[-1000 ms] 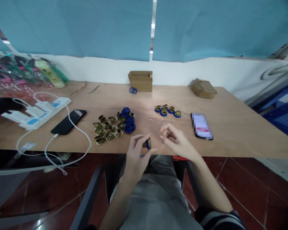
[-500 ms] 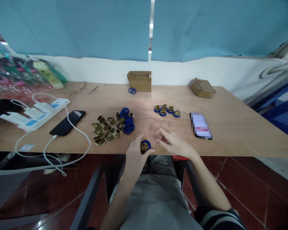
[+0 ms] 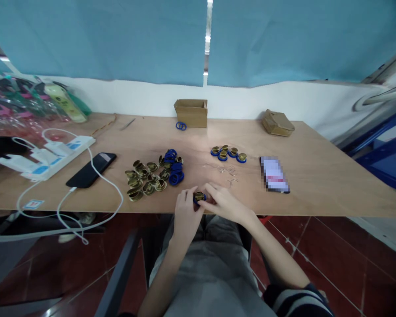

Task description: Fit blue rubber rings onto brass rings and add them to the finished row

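At the table's near edge, a brass-coloured round flap piece in a blue ring sits between my hands. My left hand grips it from the left with curled fingers. From the right, my right hand closes its fingertips on the same piece, hiding part of it. To the left lie several loose brass-coloured flap pieces beside a heap of blue rings. Beyond my right hand are thin bent wires, and farther back several flap pieces seated in blue rings.
An open cardboard box stands at the back with two blue rings by it; a closed box is right of that. A lit phone lies right. A dark phone, white cable and power strip occupy the left, with bottles behind.
My right hand has moved left from the wires to the held piece, its fingers now on it. The left hand keeps its grip in nearly the same place.
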Motion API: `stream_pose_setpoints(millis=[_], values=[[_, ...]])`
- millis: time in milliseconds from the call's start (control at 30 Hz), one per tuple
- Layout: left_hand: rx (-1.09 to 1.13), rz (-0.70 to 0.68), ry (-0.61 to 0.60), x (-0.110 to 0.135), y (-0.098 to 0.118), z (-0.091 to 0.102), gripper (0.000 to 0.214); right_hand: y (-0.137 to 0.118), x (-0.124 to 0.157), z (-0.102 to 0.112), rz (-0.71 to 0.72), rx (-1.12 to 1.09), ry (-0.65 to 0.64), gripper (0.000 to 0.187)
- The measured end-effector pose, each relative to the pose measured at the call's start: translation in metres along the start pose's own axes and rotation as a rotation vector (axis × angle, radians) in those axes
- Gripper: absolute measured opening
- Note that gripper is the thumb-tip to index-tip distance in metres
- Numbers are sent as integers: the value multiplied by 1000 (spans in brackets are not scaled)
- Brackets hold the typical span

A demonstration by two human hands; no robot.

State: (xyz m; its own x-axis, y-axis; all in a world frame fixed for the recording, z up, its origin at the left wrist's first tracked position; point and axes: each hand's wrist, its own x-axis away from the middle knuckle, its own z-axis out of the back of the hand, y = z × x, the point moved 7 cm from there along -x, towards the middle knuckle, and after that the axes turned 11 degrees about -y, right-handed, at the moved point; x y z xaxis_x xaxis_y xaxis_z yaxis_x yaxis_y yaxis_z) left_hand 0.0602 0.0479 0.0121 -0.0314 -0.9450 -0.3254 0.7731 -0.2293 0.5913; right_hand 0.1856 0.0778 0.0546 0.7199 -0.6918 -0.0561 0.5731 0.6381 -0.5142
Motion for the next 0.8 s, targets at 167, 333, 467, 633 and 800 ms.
stream_pose_setpoints(millis=[167,333,467,633,800], values=[[19,-13,19,-1,0,-1,32,-4,-8,-7,-7,225,39,13],[29,-15,68,0,-1,0,42,7,-4,10,-32,174,177,19],[-3,-50,75,0,3,-2,35,57,25,52,-339,99,498,21],[-86,-62,69,-1,11,-3,22,121,61,80,-663,275,565,20],[-111,-44,43,-2,13,-5,21,147,75,84,-797,256,570,16]])
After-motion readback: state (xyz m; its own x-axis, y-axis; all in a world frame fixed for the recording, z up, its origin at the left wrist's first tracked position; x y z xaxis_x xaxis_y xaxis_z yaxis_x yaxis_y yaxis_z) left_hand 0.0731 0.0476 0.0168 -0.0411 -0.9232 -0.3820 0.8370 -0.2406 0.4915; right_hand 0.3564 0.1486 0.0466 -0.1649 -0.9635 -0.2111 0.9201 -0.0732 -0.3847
